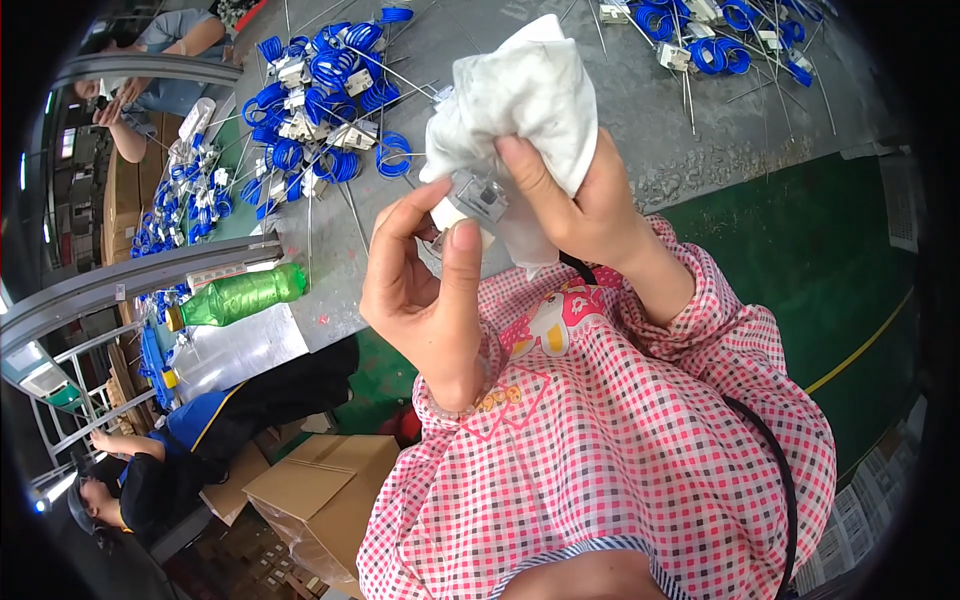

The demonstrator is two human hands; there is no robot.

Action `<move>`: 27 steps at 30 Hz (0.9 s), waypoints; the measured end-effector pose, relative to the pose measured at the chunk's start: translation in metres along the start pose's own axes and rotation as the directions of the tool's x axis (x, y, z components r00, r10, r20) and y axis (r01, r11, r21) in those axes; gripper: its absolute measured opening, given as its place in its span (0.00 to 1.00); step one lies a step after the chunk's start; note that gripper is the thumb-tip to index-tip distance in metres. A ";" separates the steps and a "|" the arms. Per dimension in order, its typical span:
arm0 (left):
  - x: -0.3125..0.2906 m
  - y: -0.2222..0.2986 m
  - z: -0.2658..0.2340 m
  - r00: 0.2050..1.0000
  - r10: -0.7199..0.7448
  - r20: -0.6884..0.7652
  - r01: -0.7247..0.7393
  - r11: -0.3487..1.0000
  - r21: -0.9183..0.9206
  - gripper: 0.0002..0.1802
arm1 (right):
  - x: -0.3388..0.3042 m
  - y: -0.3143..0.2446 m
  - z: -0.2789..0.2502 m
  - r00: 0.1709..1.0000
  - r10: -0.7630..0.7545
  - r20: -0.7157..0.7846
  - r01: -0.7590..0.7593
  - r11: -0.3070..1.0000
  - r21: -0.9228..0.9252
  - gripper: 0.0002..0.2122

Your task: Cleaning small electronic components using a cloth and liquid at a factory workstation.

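Above the near edge of the grey table, my left hand (425, 285) pinches a small grey box-shaped part (480, 196) between thumb and fingertips. My right hand (575, 195) grips a crumpled white cloth (515, 95), its thumb pressed on the folds. The cloth lies against the upper side of the part, and a loose corner hangs below it. Close to my left fingertips, a blue coil (393, 155) rests on the table. The far side of the part is hidden by the cloth and fingers.
A pile of blue coils with white blocks and thin metal rods (320, 100) lies at the left, another pile (700, 40) at the far right. A green bottle (240, 297) lies on its side near a metal rail. Cardboard boxes (325, 485) and two other people are to the left.
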State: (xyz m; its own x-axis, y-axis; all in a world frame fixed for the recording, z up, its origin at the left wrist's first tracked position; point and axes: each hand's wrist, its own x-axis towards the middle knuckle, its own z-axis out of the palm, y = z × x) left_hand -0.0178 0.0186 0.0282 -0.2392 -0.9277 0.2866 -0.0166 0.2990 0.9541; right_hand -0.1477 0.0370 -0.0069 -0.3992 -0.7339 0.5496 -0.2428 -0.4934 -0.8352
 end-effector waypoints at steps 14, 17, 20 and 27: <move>0.003 0.002 0.000 1.000 -0.018 0.009 0.019 0.999 -0.039 0.14 | 0.001 -0.006 0.000 0.994 0.060 0.087 -0.055 0.996 -0.067 0.10; 0.001 0.000 0.000 1.000 -0.004 0.029 0.004 1.000 -0.008 0.14 | -0.003 0.000 -0.001 0.998 -0.067 0.018 0.069 0.989 -0.133 0.10; 0.002 -0.001 -0.002 0.999 0.009 0.040 -0.008 0.999 -0.032 0.14 | -0.003 -0.001 0.000 0.994 -0.111 -0.008 0.107 0.972 -0.209 0.11; 0.001 -0.005 -0.003 0.996 0.067 0.052 -0.071 0.995 0.069 0.15 | -0.004 0.004 0.006 0.988 -0.028 -0.153 0.030 1.000 0.009 0.13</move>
State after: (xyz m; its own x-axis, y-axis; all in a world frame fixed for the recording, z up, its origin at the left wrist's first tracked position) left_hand -0.0147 0.0157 0.0240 -0.2903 -0.8926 0.3451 -0.0669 0.3786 0.9231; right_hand -0.1415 0.0354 -0.0122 -0.5231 -0.6394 0.5635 -0.2467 -0.5193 -0.8182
